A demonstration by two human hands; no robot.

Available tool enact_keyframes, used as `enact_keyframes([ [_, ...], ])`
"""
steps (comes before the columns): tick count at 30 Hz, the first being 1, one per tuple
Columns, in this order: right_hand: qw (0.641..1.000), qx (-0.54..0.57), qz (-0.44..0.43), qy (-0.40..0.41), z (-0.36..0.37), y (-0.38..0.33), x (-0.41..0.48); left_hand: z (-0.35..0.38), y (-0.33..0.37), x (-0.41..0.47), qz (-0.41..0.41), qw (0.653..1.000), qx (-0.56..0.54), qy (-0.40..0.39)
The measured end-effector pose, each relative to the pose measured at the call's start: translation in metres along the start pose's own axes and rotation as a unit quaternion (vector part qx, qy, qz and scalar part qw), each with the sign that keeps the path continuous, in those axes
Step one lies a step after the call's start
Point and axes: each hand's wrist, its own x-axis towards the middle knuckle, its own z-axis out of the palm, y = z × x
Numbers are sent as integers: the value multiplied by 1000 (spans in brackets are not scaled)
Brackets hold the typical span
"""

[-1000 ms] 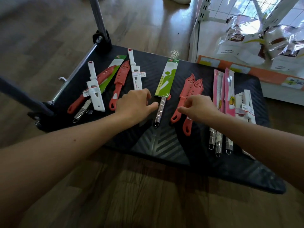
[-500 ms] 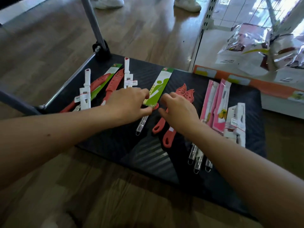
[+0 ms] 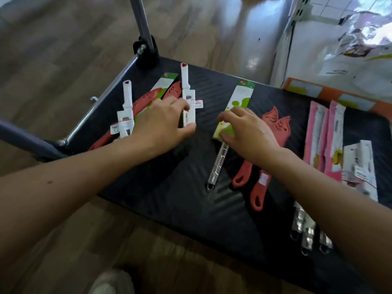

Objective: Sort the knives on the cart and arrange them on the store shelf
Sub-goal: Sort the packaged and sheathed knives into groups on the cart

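Several knives lie on the black cart deck point(image 3: 169, 187). My left hand point(image 3: 163, 122) pinches the lower end of a white sheathed knife point(image 3: 186, 90) between thumb and fingers. My right hand point(image 3: 250, 130) grips the green card sleeve of a steel-handled knife point(image 3: 240, 96), which lies flat on the deck. Two red knives point(image 3: 275, 122) lie just right of that hand, partly under my wrist. Further right are pink-packaged knives point(image 3: 316, 128) and another white knife point(image 3: 360, 166). At the left lie a second white knife point(image 3: 126, 111), red knives point(image 3: 148, 96) and a green sleeve point(image 3: 167, 80).
The cart's metal handle post point(image 3: 142, 24) rises at the back left corner. A store shelf with an orange price strip point(image 3: 318, 92) and plastic bags point(image 3: 343, 49) stands at the upper right. Wooden floor surrounds the cart; a shoe point(image 3: 110, 281) shows at the bottom.
My left hand has left the green-sleeved knife and moved left to the white knife. My right hand has moved left from the red knives onto the green sleeve.
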Motion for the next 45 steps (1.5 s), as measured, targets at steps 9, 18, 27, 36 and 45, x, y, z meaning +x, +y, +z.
enact_keyframes([
  [9, 997, -57, -46, -12, 19, -15, 87, 6, -44, 41, -89, 993, -77, -8],
  [18, 984, -136, -74, -84, 25, -9, 147, -1, -72, 56, -142, 985, -95, -11],
  [27, 973, -193, -74, -104, 26, -8, 163, 9, -72, 75, -142, 982, -122, 6],
  [36, 967, -227, -73, -86, 18, 10, 140, 18, -71, 79, -136, 984, -112, -8],
  [45, 962, -246, -68, -97, 10, 6, 125, 19, -68, 57, -74, 995, -66, -15],
])
